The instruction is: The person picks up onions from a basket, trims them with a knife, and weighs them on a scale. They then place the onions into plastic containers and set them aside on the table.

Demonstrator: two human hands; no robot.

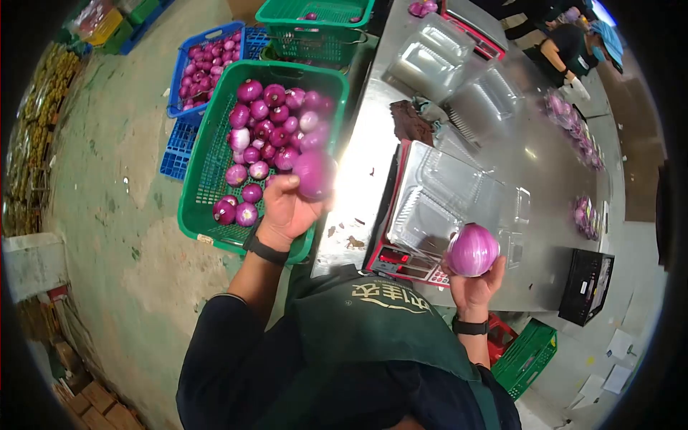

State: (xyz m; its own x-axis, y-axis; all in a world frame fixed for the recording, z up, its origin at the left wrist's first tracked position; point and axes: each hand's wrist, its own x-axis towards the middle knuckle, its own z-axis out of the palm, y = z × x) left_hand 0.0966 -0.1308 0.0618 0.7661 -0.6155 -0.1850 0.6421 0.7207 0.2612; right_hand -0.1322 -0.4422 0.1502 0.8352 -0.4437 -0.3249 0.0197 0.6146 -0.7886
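My left hand (289, 211) is closed on a red onion (314, 174), which is blurred, over the near right side of a green basket (188, 204). Many more red onions (264, 129) lie loose inside that basket. In my right hand (474, 290) sits a large, shiny red onion (474, 250), held up at the near edge of the metal table. Between the hands, an open clear plastic clamshell box (430, 208) rests on a red scale (390, 266) with a lit red display. The box's bottom shows no onion in it.
Stacked clear clamshell boxes (433, 57) and a brown cloth (411, 122) lie on the metal table (344, 236). Packed onions (584, 215) line its far side. A blue crate (174, 97) of onions stands on the floor at left. A co-worker (566, 54) stands at the far right.
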